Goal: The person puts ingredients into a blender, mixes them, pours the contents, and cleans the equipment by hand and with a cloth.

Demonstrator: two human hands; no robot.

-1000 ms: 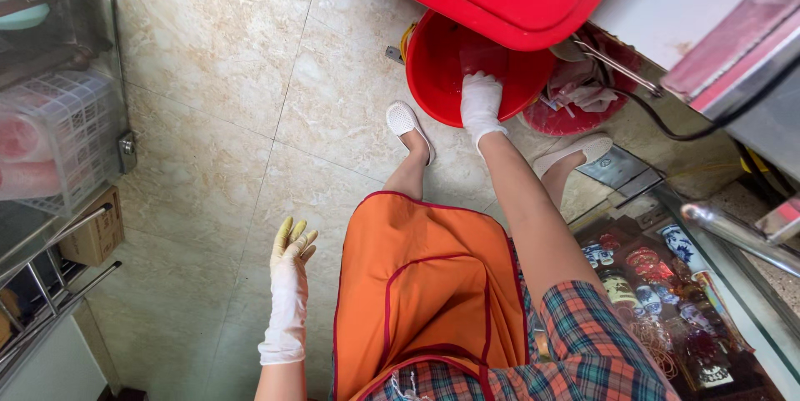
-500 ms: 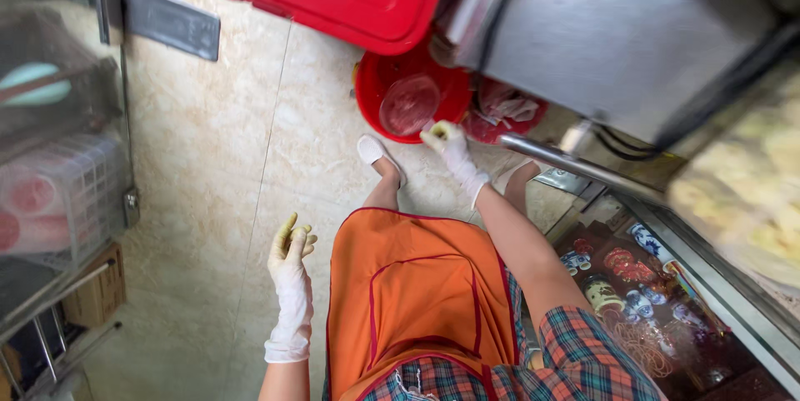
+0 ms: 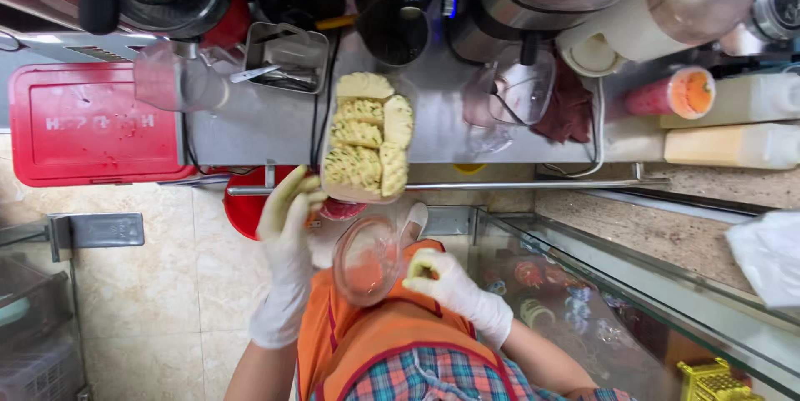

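Since the earlier frames the view has swung up from the floor and the red bucket to the steel desk (image 3: 250, 130), and both gloved hands have come up in front of the orange apron (image 3: 367, 343). Right hand (image 3: 446, 284) now carries a clear round plastic cup (image 3: 367, 261) just off the near edge of the desk, above the apron; the cup is tilted, its mouth turned toward the camera and a pinkish tint showing inside. Its fingers (image 3: 421, 266) are clamped on the cup's right rim, thumb and forefinger pinching, wrist bent inward, forearm running down to the right. Left hand (image 3: 287, 218) is raised beside the cup's left, fingers apart and loosely curled, tips close to the near left corner of a clear tray of pale yellow cut pieces (image 3: 367, 138); whether they touch it I cannot tell. That tray overhangs the desk's near edge, within reach. Blender jugs and bottles crowd the far side, and a red lidded box (image 3: 92, 122) sits left
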